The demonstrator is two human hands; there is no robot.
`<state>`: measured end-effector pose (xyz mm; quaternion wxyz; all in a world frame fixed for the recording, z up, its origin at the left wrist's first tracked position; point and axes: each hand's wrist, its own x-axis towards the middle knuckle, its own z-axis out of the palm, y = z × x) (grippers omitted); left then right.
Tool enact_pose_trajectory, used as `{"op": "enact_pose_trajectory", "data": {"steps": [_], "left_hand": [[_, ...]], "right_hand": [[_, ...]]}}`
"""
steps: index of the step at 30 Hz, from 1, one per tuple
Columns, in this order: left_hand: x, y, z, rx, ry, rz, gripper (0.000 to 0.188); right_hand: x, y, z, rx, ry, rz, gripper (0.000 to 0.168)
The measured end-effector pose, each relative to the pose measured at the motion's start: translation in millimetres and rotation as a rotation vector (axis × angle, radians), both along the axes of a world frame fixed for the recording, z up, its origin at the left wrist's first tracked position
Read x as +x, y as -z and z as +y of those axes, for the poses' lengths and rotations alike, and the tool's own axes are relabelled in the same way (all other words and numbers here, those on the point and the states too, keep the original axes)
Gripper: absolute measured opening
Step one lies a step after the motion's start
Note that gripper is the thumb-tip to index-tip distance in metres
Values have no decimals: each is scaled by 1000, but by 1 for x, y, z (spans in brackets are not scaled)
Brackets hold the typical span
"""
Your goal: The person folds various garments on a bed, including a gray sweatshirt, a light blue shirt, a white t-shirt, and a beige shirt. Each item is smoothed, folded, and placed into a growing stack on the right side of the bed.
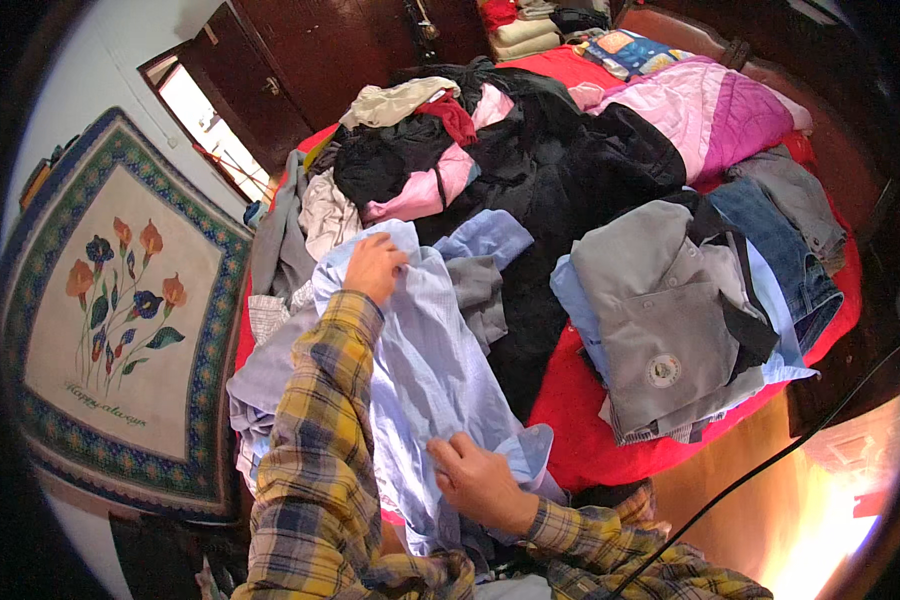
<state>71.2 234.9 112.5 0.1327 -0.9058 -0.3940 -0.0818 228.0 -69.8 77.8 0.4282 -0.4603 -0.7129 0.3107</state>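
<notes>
A light blue shirt (439, 345) lies lengthwise before me, partly folded and wrinkled. Near its far end, my left hand (376, 268) rests on the fabric with fingers bent; whether it pinches the cloth is not clear. My right hand (472, 476) is at the near part of the shirt, thumb and forefinger brought together on the cloth, beside a cuff (529, 452). Just past the shirt lie a grey garment piece (478, 296) and another light blue piece (487, 238). Both my sleeves are yellow plaid.
Black clothes (525, 172) are heaped beyond the shirt. Stacked folded garments, a grey polo shirt (645, 315) on top, lie at right beside jeans (772, 240). Pink and purple bedding (705, 112) is at the back right. Red cloth (585, 427) lies underneath. A black cable (765, 465) crosses the lower right.
</notes>
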Motion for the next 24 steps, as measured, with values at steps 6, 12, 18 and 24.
{"op": "enact_pose_trajectory", "data": {"steps": [6,12,18,24], "left_hand": [[-44,-2,16,278,-327,-489,19],[-86,8,3,116,-691,-563,15],[-37,2,13,223,-337,-595,17],[-7,-5,14,-101,-719,-163,40]], "right_hand": [[2,9,-23,-344,-263,307,43],[7,61,-39,-231,-222,102,41],[7,84,-30,-122,52,1,41],[3,100,-38,-120,-79,-81,30]]}}
